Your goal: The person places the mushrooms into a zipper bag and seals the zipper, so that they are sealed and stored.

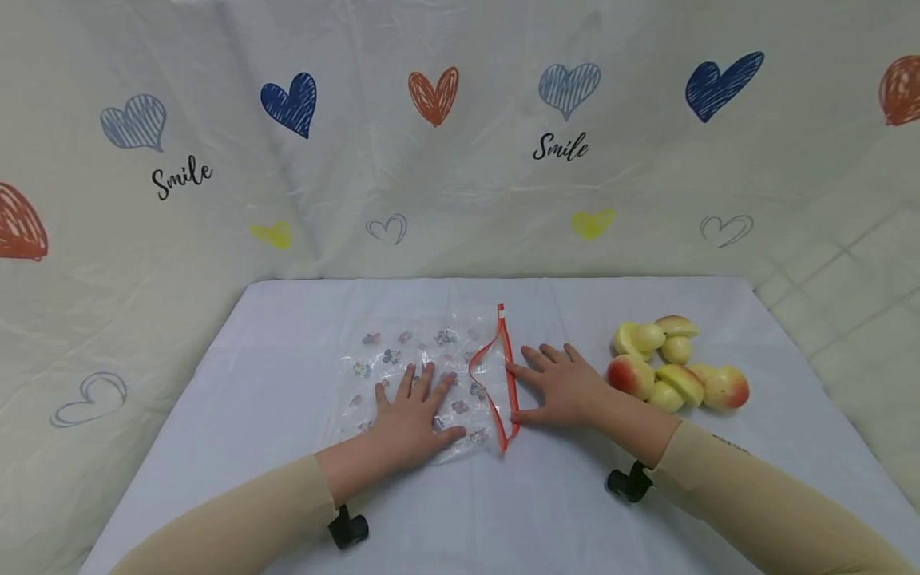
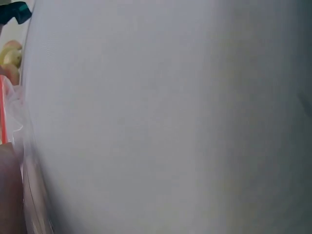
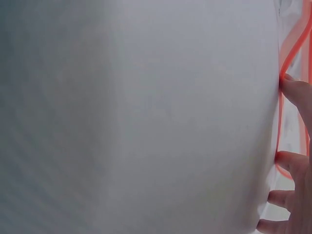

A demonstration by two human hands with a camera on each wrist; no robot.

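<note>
A clear zip bag (image 1: 388,339) with small printed figures and a red zip edge lies flat on the white table. Its mouth, on the right side, gapes between two red strips. My left hand (image 1: 413,423) rests on the bag with fingers spread. At the mouth, my right hand (image 1: 564,387) has its thumb and index fingertip on the right red strip (image 1: 512,375), its other fingers stretched out past it. In the right wrist view the fingertips (image 3: 287,158) touch the red edge. Only part of the left hand (image 2: 9,190) shows in the left wrist view.
Several pieces of yellow and red fruit (image 1: 676,371), some whole and some cut, lie in a cluster right of my right hand. A white cloth covers the table (image 1: 280,359). Behind it hangs a pale curtain (image 1: 489,192) printed with hearts.
</note>
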